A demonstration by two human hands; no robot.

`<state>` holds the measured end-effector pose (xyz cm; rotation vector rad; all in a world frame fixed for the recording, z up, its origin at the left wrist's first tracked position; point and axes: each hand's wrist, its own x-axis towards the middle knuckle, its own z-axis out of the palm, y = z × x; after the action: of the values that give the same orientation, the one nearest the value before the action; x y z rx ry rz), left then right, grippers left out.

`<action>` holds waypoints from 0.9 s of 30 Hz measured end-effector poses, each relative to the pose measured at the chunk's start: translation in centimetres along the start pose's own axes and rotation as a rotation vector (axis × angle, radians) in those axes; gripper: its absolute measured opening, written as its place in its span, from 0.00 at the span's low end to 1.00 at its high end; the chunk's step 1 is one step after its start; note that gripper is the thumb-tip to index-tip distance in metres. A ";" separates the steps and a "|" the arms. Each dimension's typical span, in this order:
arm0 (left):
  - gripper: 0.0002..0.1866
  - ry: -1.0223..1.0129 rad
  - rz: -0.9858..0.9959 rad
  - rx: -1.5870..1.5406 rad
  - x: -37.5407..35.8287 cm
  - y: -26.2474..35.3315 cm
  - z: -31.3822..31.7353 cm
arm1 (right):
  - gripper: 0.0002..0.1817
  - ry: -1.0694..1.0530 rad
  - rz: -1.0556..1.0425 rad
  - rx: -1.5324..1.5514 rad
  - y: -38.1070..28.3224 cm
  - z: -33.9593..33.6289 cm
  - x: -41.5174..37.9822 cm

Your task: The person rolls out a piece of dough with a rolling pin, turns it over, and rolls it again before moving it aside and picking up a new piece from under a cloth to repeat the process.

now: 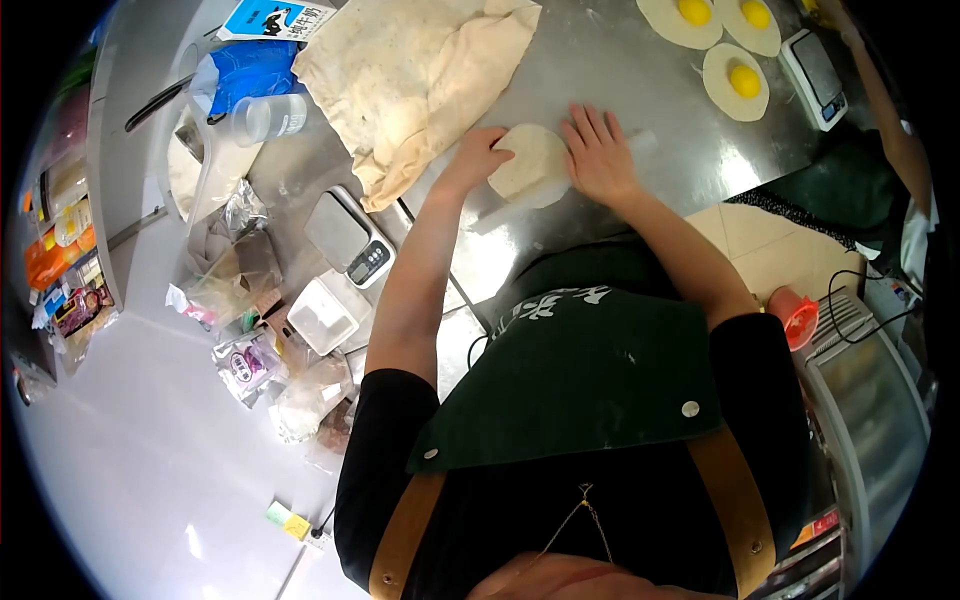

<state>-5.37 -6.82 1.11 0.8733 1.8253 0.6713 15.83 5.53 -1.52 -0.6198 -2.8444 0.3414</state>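
A flat round of dough lies on the metal table near its front edge, between my two hands. My left hand is at the dough's left side, its fingers curved and the thumb touching the edge. On the right side, my right hand rests palm down with its fingers spread, touching the dough's edge. A thin translucent sheet or strip shows under the round. Behind my left hand lies a large cream cloth.
At the back right are dough rounds with yellow centres and a scale, beside a co-worker's arm. Left are another scale, a white tray, a plastic cup and a blue bag.
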 end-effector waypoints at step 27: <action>0.19 0.255 -0.145 0.109 -3.2 -0.3 4.2 | 0.19 -0.165 -0.241 0.190 4.3 -4.5 -1.5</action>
<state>-0.73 -9.30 0.98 0.7431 2.1485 0.6179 19.93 9.49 1.34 -0.2178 -2.9495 0.6361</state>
